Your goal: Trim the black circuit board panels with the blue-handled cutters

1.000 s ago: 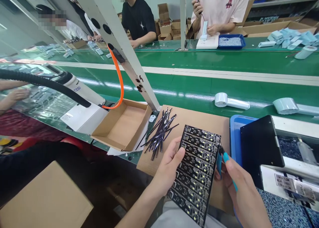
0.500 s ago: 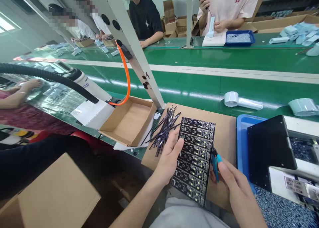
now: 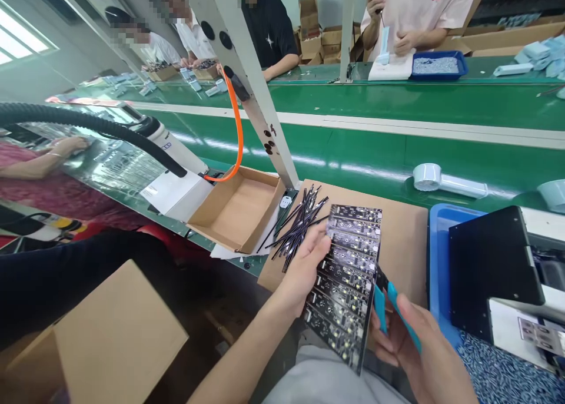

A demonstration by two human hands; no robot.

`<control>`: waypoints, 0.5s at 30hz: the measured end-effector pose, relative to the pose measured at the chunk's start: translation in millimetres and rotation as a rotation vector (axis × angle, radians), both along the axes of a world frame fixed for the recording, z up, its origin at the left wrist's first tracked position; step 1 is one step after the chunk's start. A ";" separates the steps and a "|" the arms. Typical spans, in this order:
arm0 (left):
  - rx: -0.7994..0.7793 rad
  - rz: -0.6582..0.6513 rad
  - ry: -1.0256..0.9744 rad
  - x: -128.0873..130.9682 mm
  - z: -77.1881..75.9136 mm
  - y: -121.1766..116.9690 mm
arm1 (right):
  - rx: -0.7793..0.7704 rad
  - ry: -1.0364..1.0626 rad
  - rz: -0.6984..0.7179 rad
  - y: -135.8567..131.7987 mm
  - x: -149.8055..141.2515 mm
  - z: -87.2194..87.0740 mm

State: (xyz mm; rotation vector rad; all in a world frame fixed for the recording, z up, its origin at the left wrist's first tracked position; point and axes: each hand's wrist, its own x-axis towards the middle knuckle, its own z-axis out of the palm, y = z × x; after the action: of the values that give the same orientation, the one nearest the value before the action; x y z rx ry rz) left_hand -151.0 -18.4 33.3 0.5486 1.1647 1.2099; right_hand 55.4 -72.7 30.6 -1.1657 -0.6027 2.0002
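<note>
Tilted up over my lap is a black printed circuit board panel (image 3: 346,274), divided into several strips with small pale parts on them. My left hand (image 3: 309,262) grips its left edge, thumb on the face. In my right hand (image 3: 419,339) are cutting pliers (image 3: 395,304) with blue handles, spread apart. Their dark jaws meet the panel's right edge; the tips are partly hidden. Beside my left hand, a pile of thin dark strips (image 3: 302,224) lies on a cardboard sheet (image 3: 404,239).
An open cardboard box (image 3: 241,209) stands left of the strips. To the right, a blue tray (image 3: 436,262) borders a black-panelled machine (image 3: 489,268) and many small screws. A pale blue plastic part (image 3: 450,181) lies on the green belt (image 3: 371,151). Co-workers sit opposite and at left.
The pliers' blue handles have spread wider and show more clearly at the panel's right edge. The panel has tilted slightly. The whole view has shifted a little.
</note>
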 end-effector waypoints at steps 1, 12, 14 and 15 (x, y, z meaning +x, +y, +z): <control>-0.032 -0.032 -0.027 -0.3 -0.4 0.4 | -0.040 0.054 -0.001 -0.4 -2.0 4.5; 0.049 0.039 0.097 -3.8 -1.5 5.4 | -0.001 -0.055 0.052 -7.6 -2.2 2.8; 0.023 0.017 0.074 -2.8 -3.6 6.4 | -0.033 -0.071 0.011 -11.2 -3.8 2.9; 0.024 0.036 0.084 -2.9 -4.1 6.7 | 0.009 -0.174 -0.005 -12.4 -3.7 2.0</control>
State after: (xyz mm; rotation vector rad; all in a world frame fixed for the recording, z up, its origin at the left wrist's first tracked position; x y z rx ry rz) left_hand -153.9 -11.7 29.2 0.6041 1.2366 1.2430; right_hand 51.7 -85.1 32.5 -1.3433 -0.6944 1.9022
